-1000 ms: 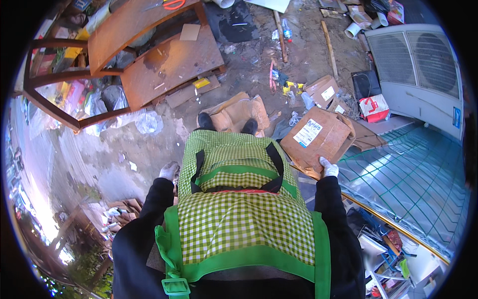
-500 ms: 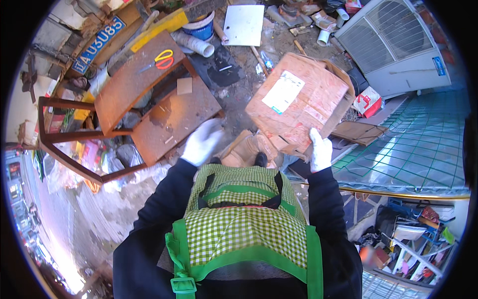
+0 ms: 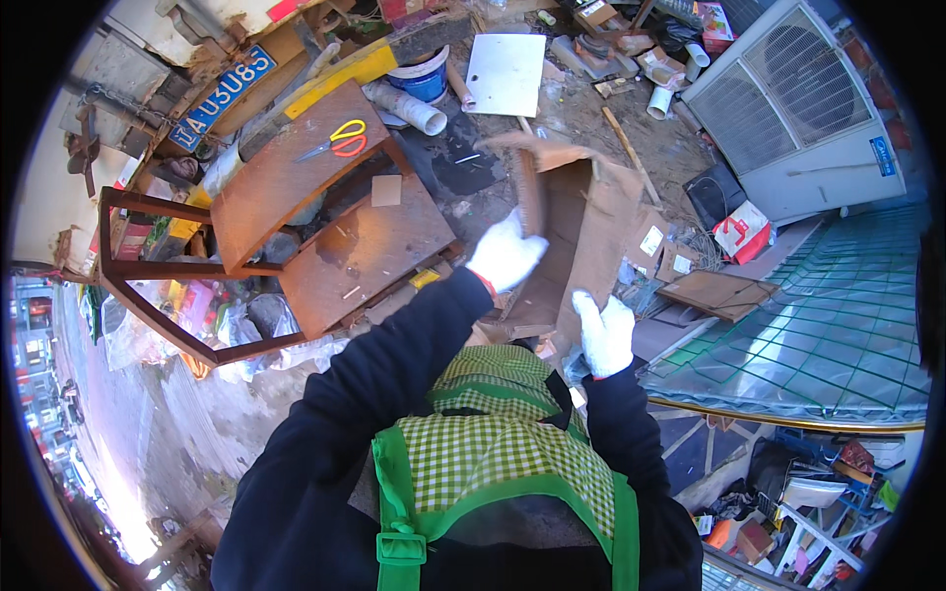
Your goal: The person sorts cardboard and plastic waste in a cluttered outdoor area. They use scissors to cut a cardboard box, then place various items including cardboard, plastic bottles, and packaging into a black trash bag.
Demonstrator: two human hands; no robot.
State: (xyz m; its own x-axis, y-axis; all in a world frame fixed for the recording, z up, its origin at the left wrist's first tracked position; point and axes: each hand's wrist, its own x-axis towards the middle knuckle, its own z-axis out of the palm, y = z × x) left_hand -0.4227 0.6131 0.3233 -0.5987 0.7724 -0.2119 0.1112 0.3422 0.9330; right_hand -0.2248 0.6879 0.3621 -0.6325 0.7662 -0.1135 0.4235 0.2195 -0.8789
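Currently, right hand [image 3: 605,337] pinches box [image 3: 597,229] edge at box's 5 o'clock; left hand [image 3: 506,253] at 9 o'clock, grip unclear.

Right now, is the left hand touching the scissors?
Apart: the head view shows brown wood between the left hand, at the cardboard box, and the scissors.

2 white gloves [image 3: 507,254], red edging [image 3: 482,282] at the left cuff; black long sleeves [image 3: 379,350]; a green-and-white checked apron [image 3: 483,448] with solid green trim [image 3: 517,486], 2 green straps [image 3: 394,483] and 1 green buckle [image 3: 401,549].
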